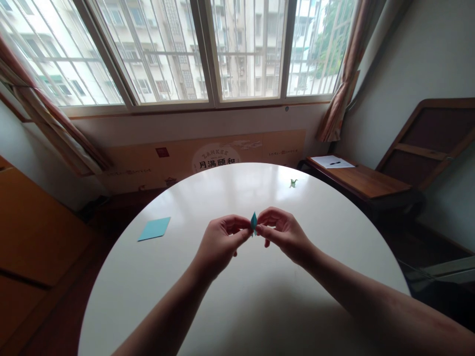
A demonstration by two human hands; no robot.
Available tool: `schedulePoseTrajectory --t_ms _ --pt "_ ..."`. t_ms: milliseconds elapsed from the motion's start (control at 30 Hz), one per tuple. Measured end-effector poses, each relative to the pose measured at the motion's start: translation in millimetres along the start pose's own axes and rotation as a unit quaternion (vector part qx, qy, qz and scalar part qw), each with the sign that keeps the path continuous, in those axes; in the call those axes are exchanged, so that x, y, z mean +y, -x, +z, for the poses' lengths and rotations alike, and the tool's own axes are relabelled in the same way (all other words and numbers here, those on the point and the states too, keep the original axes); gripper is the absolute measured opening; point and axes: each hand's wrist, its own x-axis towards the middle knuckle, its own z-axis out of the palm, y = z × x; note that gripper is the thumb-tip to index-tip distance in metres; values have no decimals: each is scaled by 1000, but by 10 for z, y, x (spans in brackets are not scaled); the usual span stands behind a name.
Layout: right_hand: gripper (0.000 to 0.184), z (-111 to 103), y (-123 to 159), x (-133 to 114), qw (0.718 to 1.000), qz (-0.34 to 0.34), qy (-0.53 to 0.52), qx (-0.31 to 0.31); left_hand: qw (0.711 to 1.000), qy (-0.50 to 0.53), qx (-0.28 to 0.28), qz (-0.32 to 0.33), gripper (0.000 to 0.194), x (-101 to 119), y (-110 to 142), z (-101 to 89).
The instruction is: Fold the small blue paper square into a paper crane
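Observation:
Above the middle of the white round table, a small folded piece of teal paper stands upright, narrow and pointed at the top. My left hand pinches it from the left between thumb and fingers. From the other side, my right hand grips it with thumb and forefinger, the other fingers curled. The fingertips cover part of the folded paper's lower sides. Flat on the table to the left lies a teal square of paper. A small green folded paper figure rests near the far right edge.
Right of the table, a wooden bench or chair bears a white sheet with a pen on it. A printed cardboard panel leans below the barred window. Curtains hang at both sides; an orange-brown cabinet stands left.

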Motion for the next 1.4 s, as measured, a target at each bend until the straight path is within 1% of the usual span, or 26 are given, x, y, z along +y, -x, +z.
schedulePoseTrajectory --t_ms 167,267,467,567,700,800,933,1133,1400 --pt "27 33 19 -19 999 -29 19 -2 999 46 12 -26 25 10 -4 32" --pt "26 41 23 -27 998 -36 43 15 998 60 10 -30 27 0 -9 39" --pt "25 55 27 -35 996 -56 51 43 997 72 8 -21 26 -29 -15 47" --pt "26 59 31 -58 996 -65 44 48 997 75 9 -13 27 -30 -14 55" --pt "26 55 37 -95 995 -77 39 46 997 74 -8 4 27 -32 -13 50" --pt "24 53 38 -109 995 -78 37 45 997 77 -17 15 27 -45 -13 38" --pt "23 51 38 -103 996 -71 19 42 997 72 -13 27 27 -67 -12 34" --pt "24 25 43 -58 998 -36 -1 46 997 54 -6 56 24 -61 -2 45" --pt "21 24 41 -79 998 -44 -2 37 997 35 -6 68 21 -58 23 55"
